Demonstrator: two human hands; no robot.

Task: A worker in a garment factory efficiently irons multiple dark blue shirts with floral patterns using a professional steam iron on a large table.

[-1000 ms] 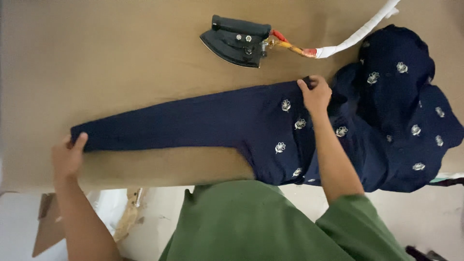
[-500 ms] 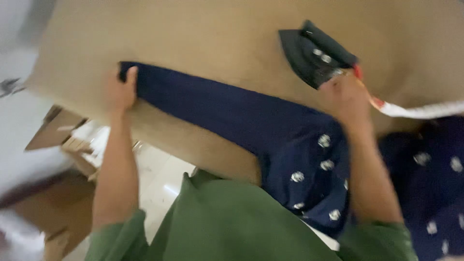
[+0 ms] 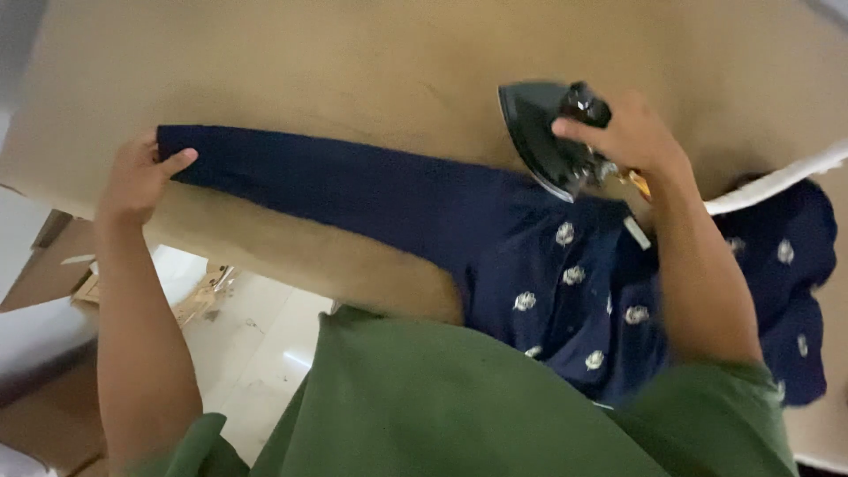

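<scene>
Now left hand (image 3: 141, 181) pinching navy sleeve (image 3: 336, 190), right hand (image 3: 632, 132) around black iron (image 3: 543, 132).

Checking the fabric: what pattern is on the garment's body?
Navy garment with small white motifs; the sleeve is plain. Head view.
</scene>
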